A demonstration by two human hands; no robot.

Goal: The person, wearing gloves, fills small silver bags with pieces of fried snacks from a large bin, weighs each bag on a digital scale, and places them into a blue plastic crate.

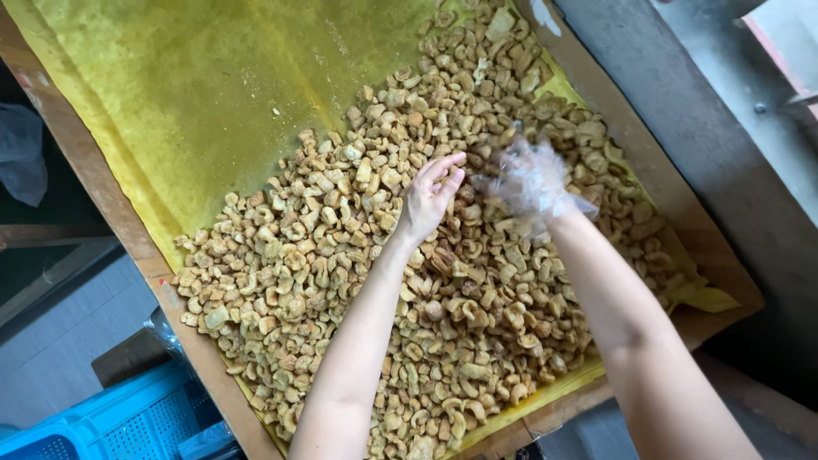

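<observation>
Yellow sheeting (213, 94) lines a wooden tray (102, 187) heaped with fried snack pieces (341, 255). Left hand (430, 194) rests loosely curled on the heap, grasping nothing visible; the plastic-gloved right hand (530, 181) is blurred, grip unclear. Gentle, shallow raking would probably keep pieces whole.

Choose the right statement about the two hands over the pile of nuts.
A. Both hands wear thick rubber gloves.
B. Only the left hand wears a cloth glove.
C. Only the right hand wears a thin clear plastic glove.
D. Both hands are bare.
C: the right hand is wrapped in a thin clear plastic glove, while the left hand is bare; both are over the nuts spread on the yellow sheet.
</observation>
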